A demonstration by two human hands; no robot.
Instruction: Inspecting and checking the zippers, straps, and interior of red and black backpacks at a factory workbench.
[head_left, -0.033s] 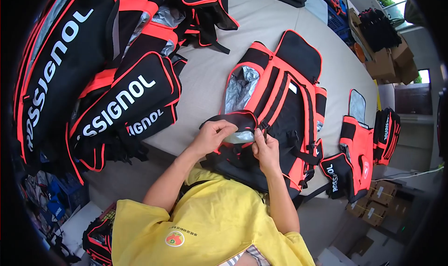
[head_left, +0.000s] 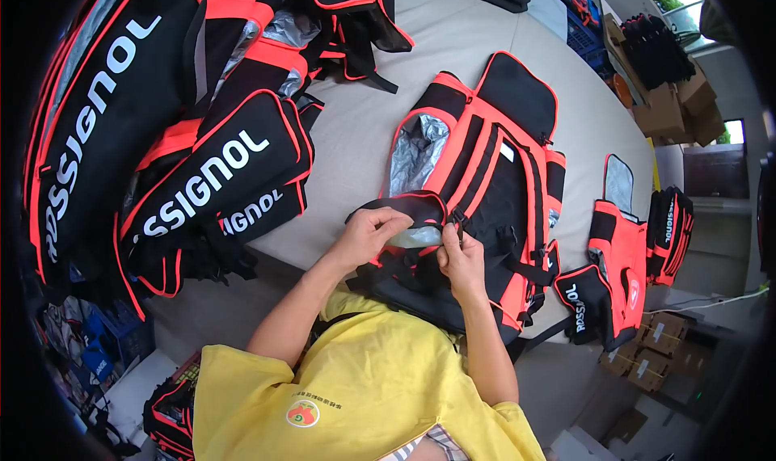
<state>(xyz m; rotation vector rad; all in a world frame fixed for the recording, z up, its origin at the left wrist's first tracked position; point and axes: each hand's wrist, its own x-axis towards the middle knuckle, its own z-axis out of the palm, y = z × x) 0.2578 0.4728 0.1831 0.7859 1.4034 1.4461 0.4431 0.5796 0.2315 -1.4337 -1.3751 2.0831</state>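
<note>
A black and orange-red backpack lies on the pale table in front of me, its straps facing up. At its near left end, a black pocket flap with red edging is raised, baring a light, shiny lining. My left hand is closed in a pinch on the left side of this flap. Its right corner, beside a black buckle, is pinched between the thumb and fingers of my right hand. Whatever lies under my fingertips is too small to make out. Silver lining shows in the backpack's open left side.
Several black and red bags are heaped on the left of the pale table. Another red bag lies at the right edge. Cardboard boxes stand below on the right, and a blue crate is low on the left.
</note>
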